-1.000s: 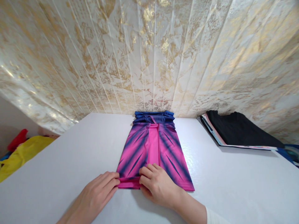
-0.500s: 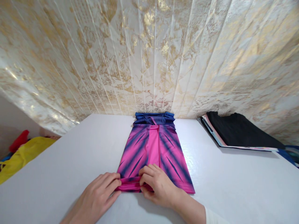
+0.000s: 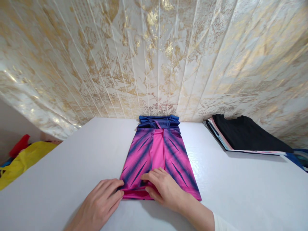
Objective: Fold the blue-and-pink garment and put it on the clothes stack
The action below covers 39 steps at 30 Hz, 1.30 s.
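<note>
A pink and dark-blue patterned garment (image 3: 158, 150) lies folded lengthwise on the white table (image 3: 72, 166), its blue end against the wall. My left hand (image 3: 101, 202) pinches the garment's near hem at its left corner, fingers closed on the fabric. My right hand (image 3: 163, 189) grips the same hem at the middle, fingers curled over the edge and the thumb under it.
A stack of folded clothes with a black piece on top (image 3: 245, 134) sits at the back right of the table. Yellow and red cloth (image 3: 24, 157) lies beyond the table's left edge. A glossy gold-patterned wall (image 3: 154, 57) rises directly behind the table.
Both hands have shifted slightly and taken a firmer grip on the near hem, which is now bunched a little. The garment otherwise lies as before.
</note>
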Tool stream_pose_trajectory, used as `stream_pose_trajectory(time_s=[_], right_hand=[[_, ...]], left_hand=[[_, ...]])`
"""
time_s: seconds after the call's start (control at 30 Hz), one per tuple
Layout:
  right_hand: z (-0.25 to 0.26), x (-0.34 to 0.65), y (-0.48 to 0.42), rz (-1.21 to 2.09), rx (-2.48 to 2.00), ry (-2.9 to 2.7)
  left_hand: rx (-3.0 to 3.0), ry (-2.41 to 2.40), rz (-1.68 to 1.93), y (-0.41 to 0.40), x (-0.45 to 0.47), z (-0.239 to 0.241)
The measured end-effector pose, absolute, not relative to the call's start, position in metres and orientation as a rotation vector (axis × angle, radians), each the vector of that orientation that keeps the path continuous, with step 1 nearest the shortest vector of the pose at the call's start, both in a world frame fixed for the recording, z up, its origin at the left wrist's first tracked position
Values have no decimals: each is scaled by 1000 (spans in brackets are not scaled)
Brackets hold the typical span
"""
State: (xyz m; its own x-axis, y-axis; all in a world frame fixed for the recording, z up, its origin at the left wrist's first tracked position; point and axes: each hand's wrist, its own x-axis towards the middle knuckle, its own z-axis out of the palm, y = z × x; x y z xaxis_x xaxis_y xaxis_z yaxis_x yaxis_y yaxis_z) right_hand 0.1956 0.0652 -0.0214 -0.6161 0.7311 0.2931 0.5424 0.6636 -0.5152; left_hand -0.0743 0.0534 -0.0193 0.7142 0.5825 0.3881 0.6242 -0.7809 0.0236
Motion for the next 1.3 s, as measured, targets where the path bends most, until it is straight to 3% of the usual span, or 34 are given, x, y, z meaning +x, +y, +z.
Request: stream_pose_trajectory(time_s=[0.97, 1.3], right_hand=[[-20, 196, 65, 496, -893, -2448], [-21, 196, 66, 501, -920, -2478]], left_hand=[[-2966, -938, -539, 39, -55, -30], [-2905, -1009, -192, 53, -50, -36]])
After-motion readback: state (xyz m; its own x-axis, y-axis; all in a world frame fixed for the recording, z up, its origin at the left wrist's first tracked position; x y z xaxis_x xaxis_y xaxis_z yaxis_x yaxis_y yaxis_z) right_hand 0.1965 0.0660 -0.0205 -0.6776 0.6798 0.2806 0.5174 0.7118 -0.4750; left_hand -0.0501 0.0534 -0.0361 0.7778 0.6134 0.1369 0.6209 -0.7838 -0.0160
